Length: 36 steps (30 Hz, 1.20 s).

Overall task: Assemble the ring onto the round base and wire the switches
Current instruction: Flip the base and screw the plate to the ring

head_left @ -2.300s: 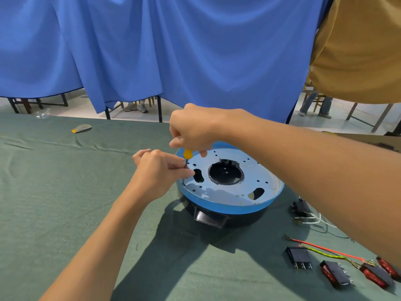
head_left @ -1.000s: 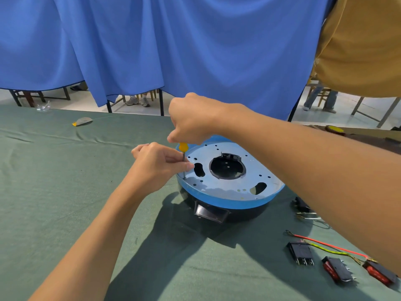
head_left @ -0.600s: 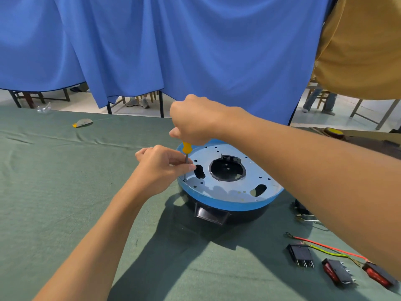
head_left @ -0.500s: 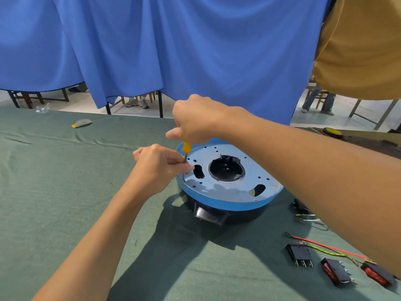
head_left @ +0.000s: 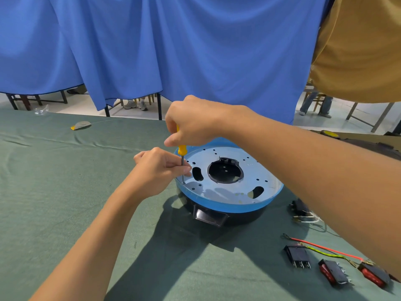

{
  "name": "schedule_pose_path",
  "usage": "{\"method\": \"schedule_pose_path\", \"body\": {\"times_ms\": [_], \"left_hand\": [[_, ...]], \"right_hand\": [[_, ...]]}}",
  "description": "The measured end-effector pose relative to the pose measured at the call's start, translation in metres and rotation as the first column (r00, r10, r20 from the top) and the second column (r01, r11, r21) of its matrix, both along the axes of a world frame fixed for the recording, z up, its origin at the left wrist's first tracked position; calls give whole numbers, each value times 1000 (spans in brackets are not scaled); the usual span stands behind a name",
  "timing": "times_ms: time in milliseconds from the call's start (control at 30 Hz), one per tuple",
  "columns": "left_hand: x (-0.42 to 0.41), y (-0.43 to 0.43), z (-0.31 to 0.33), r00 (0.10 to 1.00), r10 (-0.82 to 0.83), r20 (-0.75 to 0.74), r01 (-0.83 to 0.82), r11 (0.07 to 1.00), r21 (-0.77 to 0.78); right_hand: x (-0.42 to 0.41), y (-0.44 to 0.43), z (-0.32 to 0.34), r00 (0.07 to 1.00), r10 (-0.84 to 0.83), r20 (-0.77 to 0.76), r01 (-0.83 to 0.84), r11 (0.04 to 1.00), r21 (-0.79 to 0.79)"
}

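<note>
Right hand (head_left: 193,120): gripped the yellow screwdriver (head_left: 181,149) upright.
Left hand (head_left: 158,170): pinched its shaft.
Tip: on the ring (head_left: 230,205) edge, atop the base (head_left: 243,217).

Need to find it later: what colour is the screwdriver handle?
Yellow handle, clearest in the head view.

workshop hall | green-clothed table (head_left: 54,192) | blue curtain (head_left: 195,51) partitions | other tables (head_left: 25,102) beyond

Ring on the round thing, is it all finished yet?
Not yet. The ring sits on the black base. The right hand grips the yellow screwdriver; the left hand pinches its shaft at the ring's left edge. The switches lie loose on the cloth, so wiring is left.
</note>
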State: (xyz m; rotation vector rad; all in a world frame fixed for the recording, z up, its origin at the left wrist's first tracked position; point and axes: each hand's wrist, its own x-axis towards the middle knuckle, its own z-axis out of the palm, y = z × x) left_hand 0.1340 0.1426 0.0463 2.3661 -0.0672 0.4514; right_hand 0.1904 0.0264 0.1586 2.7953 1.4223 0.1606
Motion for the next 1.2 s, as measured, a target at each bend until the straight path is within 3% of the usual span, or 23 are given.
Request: {"method": "schedule_pose_path", "body": {"times_ms": [100,233,433,600,833,1000,1200], "left_hand": [[0,-1,1,999,-34,-42,35,999,32],[1,-6,-2,994,81,68,-78,996,-43],[0,1,-1,1000,-10,-8,10,999,-43],[-2,-4,-1,995,76,66,-69,992,-108],[-2,3,2,1000,-22,-17,20,995,-97],[-1,-3,0,998,49,46,-43,991,-126],[-2,1,2,1000,-6,-20,5,997,-73]], "right_hand": [[2,1,0,999,32,30,-31,999,-34],[2,-1,-6,999,-24,47,21,999,48],[-4,-2,3,996,82,33,-82,997,-6],[-5,-1,0,998,-23,56,21,999,45],[-7,1,0,999,34,21,-33,999,-32],[-8,-1,-4,994,-49,93,48,999,12],[-6,5,-1,1000,5,-26,-6,999,-41]]}}
